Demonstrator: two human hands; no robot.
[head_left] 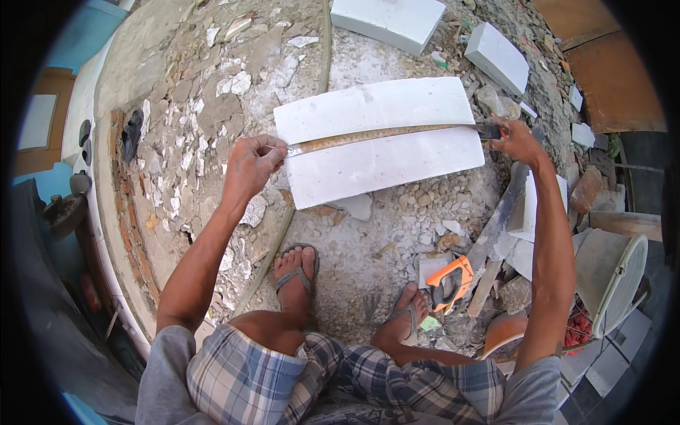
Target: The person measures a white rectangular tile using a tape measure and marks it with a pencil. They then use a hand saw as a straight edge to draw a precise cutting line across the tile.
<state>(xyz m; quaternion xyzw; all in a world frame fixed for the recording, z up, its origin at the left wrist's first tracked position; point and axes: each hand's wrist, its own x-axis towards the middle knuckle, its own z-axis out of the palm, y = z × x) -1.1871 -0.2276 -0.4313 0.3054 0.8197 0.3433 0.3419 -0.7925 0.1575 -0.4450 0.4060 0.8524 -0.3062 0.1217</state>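
Note:
A white lightweight block [375, 177] lies on the rubble with a metal tape blade [382, 137] stretched lengthwise across its top. My left hand [251, 163] pinches the end of the tape at the block's left edge. Just past the right edge, my right hand [517, 142] grips the dark tape measure case [490, 132], which is partly hidden by the fingers. An orange-handled saw [453, 280] rests on the ground beside my right sandalled foot.
Two more white blocks [386, 18] [496, 57] lie beyond. A pale hose [273, 251] crosses the ground. At the right are broken block pieces, planks [623, 219] and a tipped bucket [613, 276]; at the left, dark sandals [131, 134] beside a tiled step [95, 234].

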